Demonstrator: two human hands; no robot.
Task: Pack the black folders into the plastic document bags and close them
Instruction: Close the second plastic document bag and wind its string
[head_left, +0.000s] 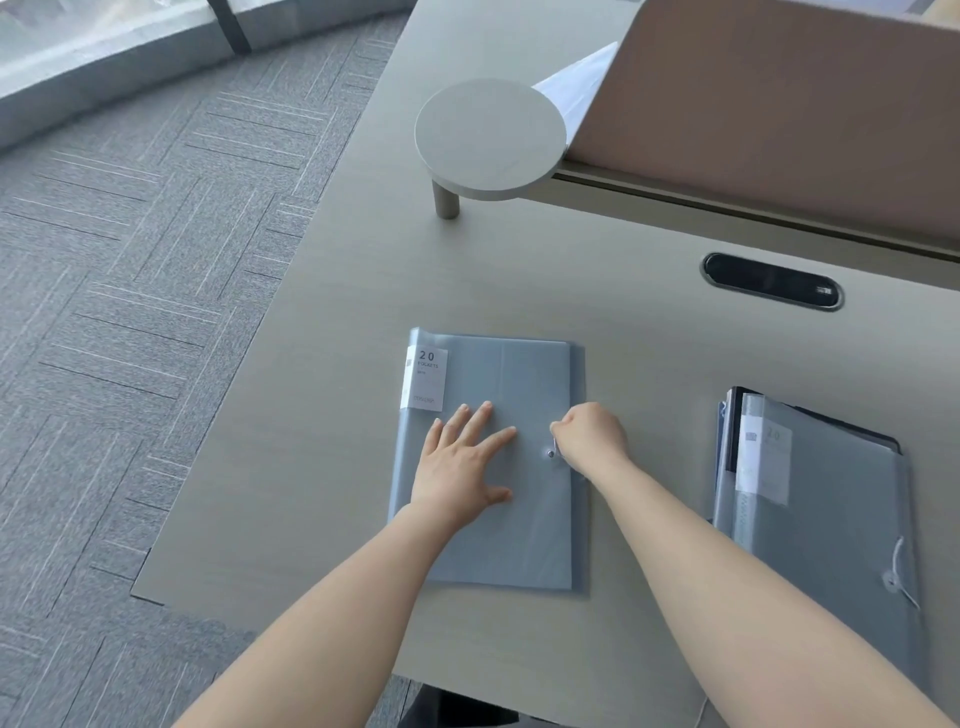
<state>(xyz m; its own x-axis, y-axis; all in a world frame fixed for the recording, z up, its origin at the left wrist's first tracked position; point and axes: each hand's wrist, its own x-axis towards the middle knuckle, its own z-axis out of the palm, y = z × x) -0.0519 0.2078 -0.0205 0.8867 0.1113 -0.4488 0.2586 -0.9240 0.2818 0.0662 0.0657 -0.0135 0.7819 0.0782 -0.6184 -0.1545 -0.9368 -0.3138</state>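
Translucent grey plastic: the document bag (488, 462) lies flat on the worktop (332, 415), folder inside, left of the finished stack (815, 514). The left hand (465, 462) presses it, fingers spread and released. The right hand (589, 434) is clenched at the button (550, 453), apparently pinching the string. Wind the string snugly while pinning the flap.

Grey patterned carpet (130, 312), pale wood desk (322, 415), daylit window (104, 41).
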